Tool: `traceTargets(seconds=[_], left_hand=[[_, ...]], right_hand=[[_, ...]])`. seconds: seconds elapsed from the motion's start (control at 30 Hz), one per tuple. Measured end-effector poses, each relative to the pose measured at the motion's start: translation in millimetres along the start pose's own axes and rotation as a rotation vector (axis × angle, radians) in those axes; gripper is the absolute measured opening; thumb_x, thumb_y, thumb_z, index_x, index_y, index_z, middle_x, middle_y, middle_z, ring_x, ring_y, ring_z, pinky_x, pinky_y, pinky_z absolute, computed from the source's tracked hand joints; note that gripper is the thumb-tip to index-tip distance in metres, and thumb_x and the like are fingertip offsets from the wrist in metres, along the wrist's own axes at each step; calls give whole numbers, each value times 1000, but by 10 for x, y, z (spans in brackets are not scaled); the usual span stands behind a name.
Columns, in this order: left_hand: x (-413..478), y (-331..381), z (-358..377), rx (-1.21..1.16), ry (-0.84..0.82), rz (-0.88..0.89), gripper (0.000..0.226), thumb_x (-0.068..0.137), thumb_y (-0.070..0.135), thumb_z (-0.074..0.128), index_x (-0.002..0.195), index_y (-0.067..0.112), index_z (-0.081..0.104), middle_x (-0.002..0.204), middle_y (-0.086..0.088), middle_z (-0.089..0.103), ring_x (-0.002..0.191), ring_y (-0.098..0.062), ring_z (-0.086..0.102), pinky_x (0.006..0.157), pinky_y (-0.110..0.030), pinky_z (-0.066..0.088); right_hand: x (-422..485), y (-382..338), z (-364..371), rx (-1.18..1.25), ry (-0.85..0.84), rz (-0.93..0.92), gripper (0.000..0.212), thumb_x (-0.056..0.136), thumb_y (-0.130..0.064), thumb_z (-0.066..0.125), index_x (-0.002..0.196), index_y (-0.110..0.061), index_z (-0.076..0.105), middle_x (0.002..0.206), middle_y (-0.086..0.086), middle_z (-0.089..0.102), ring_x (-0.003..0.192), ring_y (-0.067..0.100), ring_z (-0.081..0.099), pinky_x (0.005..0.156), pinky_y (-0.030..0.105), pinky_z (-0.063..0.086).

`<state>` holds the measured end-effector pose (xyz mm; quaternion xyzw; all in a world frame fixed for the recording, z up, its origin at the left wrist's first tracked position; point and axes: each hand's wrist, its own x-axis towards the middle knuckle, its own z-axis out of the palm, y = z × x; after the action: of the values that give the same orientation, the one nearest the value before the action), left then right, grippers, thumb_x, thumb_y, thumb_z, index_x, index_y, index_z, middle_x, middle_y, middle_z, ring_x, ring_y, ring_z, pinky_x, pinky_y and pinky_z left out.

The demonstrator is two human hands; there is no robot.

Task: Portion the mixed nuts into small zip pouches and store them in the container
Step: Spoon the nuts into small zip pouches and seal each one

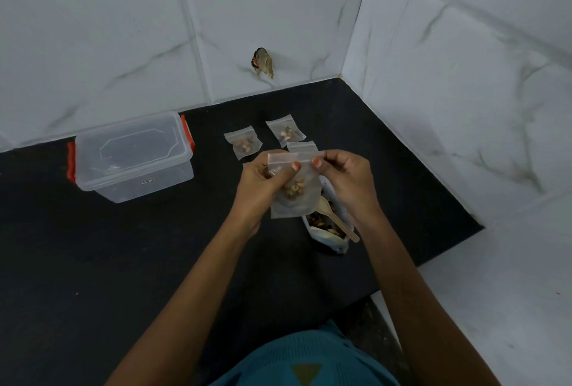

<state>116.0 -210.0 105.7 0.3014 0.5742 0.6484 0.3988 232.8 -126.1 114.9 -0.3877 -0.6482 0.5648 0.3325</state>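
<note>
Zip pouch [297, 209], part-filled with nuts [294, 189], hangs above the bench [123, 262] toward its back right corner in the head view. The left grip [263, 181] and right grip [343, 175] each pinch its top strip, thumbs on the seal. Uneven pressing could leave a gap, and nuts might spill later. The container [133, 156], near the bench's back left edge, has its lid on.

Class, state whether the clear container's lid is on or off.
On. The lid covers the container, with orange clips at both ends.
</note>
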Motion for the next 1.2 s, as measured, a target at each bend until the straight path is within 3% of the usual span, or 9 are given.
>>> traceTargets(seconds=[0.2,0.43,0.63,0.73,0.87,1.0,1.2], left_hand=[[4,27,1,8,-47,9,32,70,24,65,101,16,61,95,1,67,87,-5,67,74,-18,54],[31,20,11,112,54,75,9,83,13,61,92,17,62,92,-4,68,86,-11,67,74,-23,56],[52,-4,0,273,51,169,10,81,15,65,92,13,63,97,-13,66,90,-20,66,79,-32,55],[18,-20,32,225,60,168,12,81,14,66,93,14,65,97,-12,67,90,-19,67,80,-34,56],[-10,4,49,161,54,145,27,74,24,67,97,11,64,98,-10,67,90,-14,67,78,-28,56],[-6,12,9,139,78,135,8,82,13,63,88,17,65,93,-6,68,83,-7,67,71,-18,54],[12,13,18,135,75,162,8,84,10,61,88,16,64,96,-10,66,82,-4,65,70,-15,52]], right_hand=[[1,-9,6,3,42,-59,11,85,-3,59,95,-5,65,83,-5,64,72,-7,63,63,10,50],[-50,6,-22,146,-62,26,14,85,-10,61,98,-12,67,97,5,69,91,15,68,78,27,56],[-39,17,-21,77,-64,25,11,83,-11,64,93,-10,68,92,7,69,89,16,67,79,29,55],[-25,11,20,35,-4,1,9,83,-8,63,85,-15,66,86,0,66,80,7,64,73,21,54],[-36,4,60,-44,-24,-58,17,89,-8,56,82,-24,60,84,-5,62,79,6,62,69,18,53],[-44,-12,28,17,-25,-56,15,88,-6,56,84,-19,62,85,-2,62,79,7,62,69,18,53],[-68,-15,-5,182,-149,77,11,88,-16,57,92,-17,67,93,5,69,90,18,67,80,34,55]])
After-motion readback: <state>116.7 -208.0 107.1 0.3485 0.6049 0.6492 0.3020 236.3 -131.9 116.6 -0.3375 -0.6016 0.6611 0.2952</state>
